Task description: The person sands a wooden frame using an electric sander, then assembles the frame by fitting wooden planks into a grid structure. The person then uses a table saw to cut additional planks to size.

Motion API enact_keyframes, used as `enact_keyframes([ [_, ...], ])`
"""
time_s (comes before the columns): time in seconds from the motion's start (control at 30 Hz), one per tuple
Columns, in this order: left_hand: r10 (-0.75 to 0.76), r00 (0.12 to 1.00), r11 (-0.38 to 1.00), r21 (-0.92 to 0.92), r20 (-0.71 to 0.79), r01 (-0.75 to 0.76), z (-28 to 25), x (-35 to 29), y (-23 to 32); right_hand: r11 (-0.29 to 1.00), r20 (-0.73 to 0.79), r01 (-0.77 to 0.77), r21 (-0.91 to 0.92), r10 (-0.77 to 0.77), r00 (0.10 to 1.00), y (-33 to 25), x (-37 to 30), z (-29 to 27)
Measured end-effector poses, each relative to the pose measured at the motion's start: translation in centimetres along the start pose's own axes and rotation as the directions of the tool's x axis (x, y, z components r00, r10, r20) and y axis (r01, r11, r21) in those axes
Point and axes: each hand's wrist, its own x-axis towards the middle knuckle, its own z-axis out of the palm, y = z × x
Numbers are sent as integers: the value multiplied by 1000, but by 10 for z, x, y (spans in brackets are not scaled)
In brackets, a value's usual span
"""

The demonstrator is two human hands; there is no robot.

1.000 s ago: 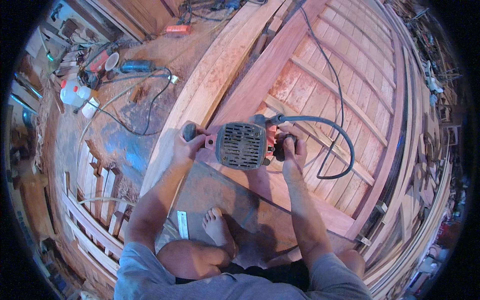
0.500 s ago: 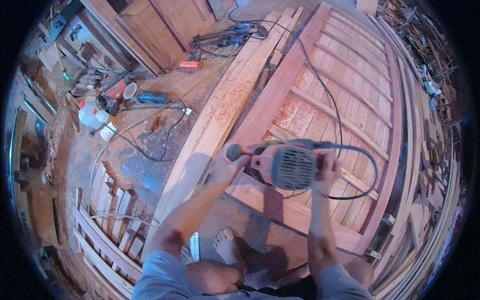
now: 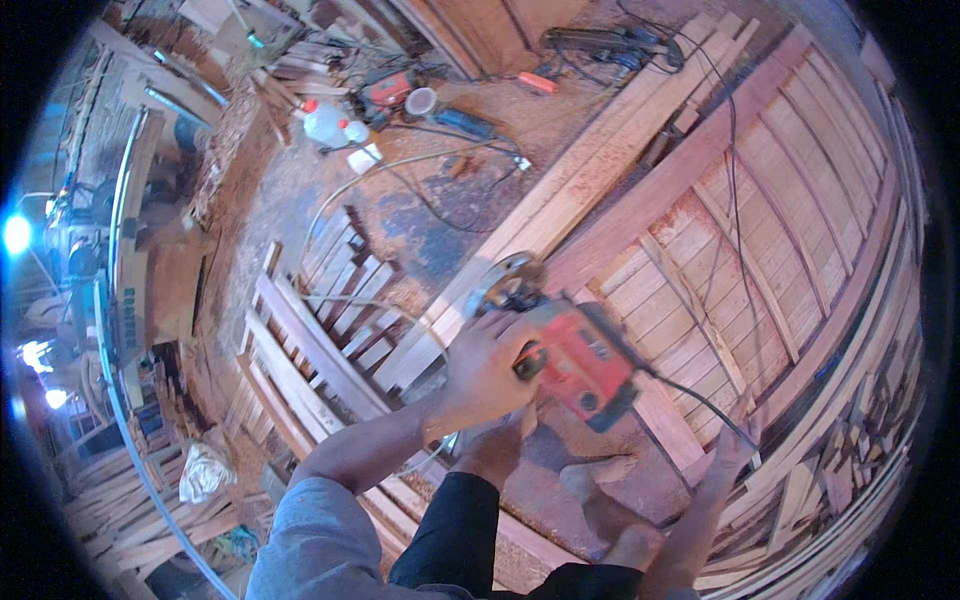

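A red and black router (image 3: 585, 365) is tipped on its side in the air, its round base (image 3: 508, 285) facing up and left. My left hand (image 3: 490, 370) is closed around it beside the base and carries it alone. From the motor end, a black power cord (image 3: 700, 402) runs to my right hand (image 3: 735, 445), which is off the router at the panel's near right edge. The right fingers are blurred, so whether they grip the cord cannot be made out. Beyond the router lies a large slatted wooden panel (image 3: 745, 190) with a reddish frame and cross battens.
Long planks (image 3: 590, 150) lie left of the panel, dusted with shavings. Stacked wood pieces (image 3: 345, 290) stand at near left. White jugs (image 3: 325, 122), another red power tool (image 3: 388, 90) and cords spread over the floor. Strips and offcuts (image 3: 850, 460) crowd the right. My bare legs are just below the router.
The router has been lifted and turned over onto its side, showing its base. My right hand has let go of it and moved right and down to the cord. The view has swung left.
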Motion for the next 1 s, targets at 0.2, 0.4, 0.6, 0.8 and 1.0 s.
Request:
enact_keyframes([
  [0.2, -237, 970, 947, 237, 57, 217, -118, -106, -45, 685, -174, 95, -722, -313, 934, -42, 7, 177],
  [0.4, -550, 811, 790, 438, 200, 428, -206, -195, -75, 119, 75, 122, -985, -339, 938, 83, 188, 354],
  [0.6, -767, 607, 630, 422, 208, 651, -265, -223, -111, -436, 311, 290, -852, 24, 950, 421, 290, 438],
  [0.8, -908, 417, 416, 199, 42, 887, -335, -207, -181, -902, 38, 370, -222, 371, 928, 487, 329, 360],
  [1.0, -967, 255, 252, 172, 5, 952, -383, -149, -361, -946, -613, 260, 192, 91, 785, 413, 252, 139],
])
